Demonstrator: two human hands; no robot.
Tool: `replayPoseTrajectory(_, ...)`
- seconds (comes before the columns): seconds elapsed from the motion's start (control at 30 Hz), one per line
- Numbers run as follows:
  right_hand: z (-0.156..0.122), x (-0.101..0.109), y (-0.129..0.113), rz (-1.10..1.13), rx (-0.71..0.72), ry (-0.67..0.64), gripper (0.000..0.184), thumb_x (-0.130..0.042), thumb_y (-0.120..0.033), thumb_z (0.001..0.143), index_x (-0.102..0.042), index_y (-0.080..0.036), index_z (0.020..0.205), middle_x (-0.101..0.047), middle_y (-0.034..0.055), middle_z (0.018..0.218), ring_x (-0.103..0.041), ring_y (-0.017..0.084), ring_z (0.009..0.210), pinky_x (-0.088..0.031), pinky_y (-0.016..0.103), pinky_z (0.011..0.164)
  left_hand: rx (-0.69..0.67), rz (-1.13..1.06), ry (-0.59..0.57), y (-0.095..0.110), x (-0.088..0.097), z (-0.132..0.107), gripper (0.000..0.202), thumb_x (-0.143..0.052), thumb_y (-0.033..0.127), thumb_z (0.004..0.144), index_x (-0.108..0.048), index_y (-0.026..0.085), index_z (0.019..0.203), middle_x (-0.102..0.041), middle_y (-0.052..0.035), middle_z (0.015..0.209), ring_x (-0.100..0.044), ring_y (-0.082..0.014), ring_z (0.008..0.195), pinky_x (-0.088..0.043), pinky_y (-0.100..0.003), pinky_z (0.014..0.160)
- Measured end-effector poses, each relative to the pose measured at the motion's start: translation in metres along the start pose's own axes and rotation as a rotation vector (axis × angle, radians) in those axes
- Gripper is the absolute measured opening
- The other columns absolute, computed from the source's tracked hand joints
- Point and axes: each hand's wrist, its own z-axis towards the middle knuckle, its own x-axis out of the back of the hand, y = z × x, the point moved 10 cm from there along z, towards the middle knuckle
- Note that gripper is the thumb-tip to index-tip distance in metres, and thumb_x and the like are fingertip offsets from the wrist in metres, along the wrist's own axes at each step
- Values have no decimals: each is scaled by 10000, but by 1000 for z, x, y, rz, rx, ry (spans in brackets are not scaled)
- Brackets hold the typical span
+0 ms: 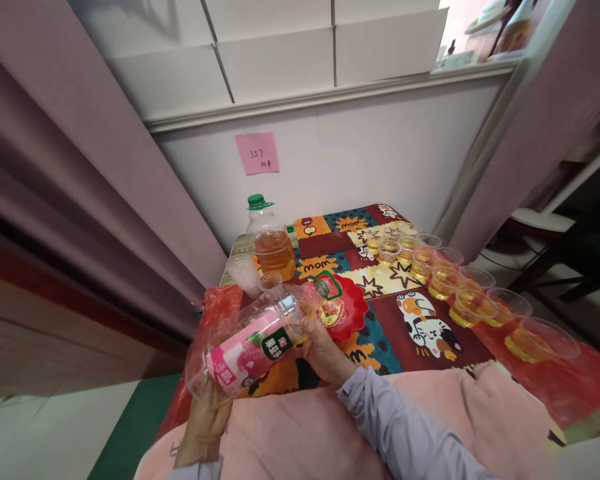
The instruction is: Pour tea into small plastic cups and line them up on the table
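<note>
A large clear plastic juice bottle (250,350) with a pink label lies tilted across both hands, its neck pointing up and right. My left hand (209,417) supports it near the base, partly hidden behind the plastic. The fingers of my right hand (325,350) are closed around the neck end. A little yellow liquid shows near those fingers. The bottle's green ring handle (329,285) hangs over a red scalloped dish (353,310). Just behind the bottle are a clear cup (271,283) and a stack of clear cups (244,275).
A second jug (274,250) with a green cap, partly full of amber juice, stands near the wall. Two rows of clear cups (445,283) holding yellow juice line the table's right side. A patterned mat (430,327) and red plastic sheet (575,373) cover the table.
</note>
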Motion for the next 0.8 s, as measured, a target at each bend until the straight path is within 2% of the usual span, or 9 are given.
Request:
replayPoseTrajectory(0.17,0,-1,1,0,-7,-14,866,-1016,-716,805,-648,-321,1483,-862,45,1265,-847,275,1068,-762,380,725,-12,-6,-8,0,-2,0,782,-1192,455,470,-897,276,1172,-935,-69,1175,-842,-426,1305,-773,-407,898)
replayPoseTrajectory(0.33,1,-1,1,-16,-12,-26,879,-1008,-757,797,-652,-322,1472,-864,42,1242,-853,256,1014,-760,367,722,0,-25,-72,2,-13,-2,813,-1214,521,383,-904,278,1095,-940,-48,1102,-905,-325,1018,-753,-323,808)
replayPoseTrajectory(0.47,1,-3,0,-16,-11,-50,855,-993,-741,820,-634,-340,1484,-865,55,1320,-863,289,1031,-765,410,710,-3,-26,-34,4,-14,-3,712,-1201,458,440,-897,284,1060,-939,-18,1069,-904,-294,927,-747,-306,741)
replayPoseTrajectory(0.6,1,-1,0,-20,-1,-42,829,-982,-729,840,-643,-337,1488,-868,45,1295,-860,294,1064,-762,395,705,-18,-17,-21,7,-18,-5,737,-1203,464,441,-899,275,1085,-918,15,944,-880,-249,806,-716,-261,649)
replayPoseTrajectory(0.7,2,0,2,-31,-8,-46,831,-969,-760,840,-664,-312,1470,-871,66,1291,-862,302,1059,-763,402,716,-23,3,-25,8,-20,-6,784,-1210,475,416,-907,260,1105,-925,-8,980,-868,-246,782,-710,-266,624)
replayPoseTrajectory(0.8,2,0,4,-35,-19,-43,876,-967,-754,844,-637,-315,1527,-866,83,1339,-864,310,1065,-765,425,737,-31,5,-27,8,-18,-5,895,-1218,528,321,-911,252,1115,-937,-53,1083,-864,-263,785,-736,-311,664)
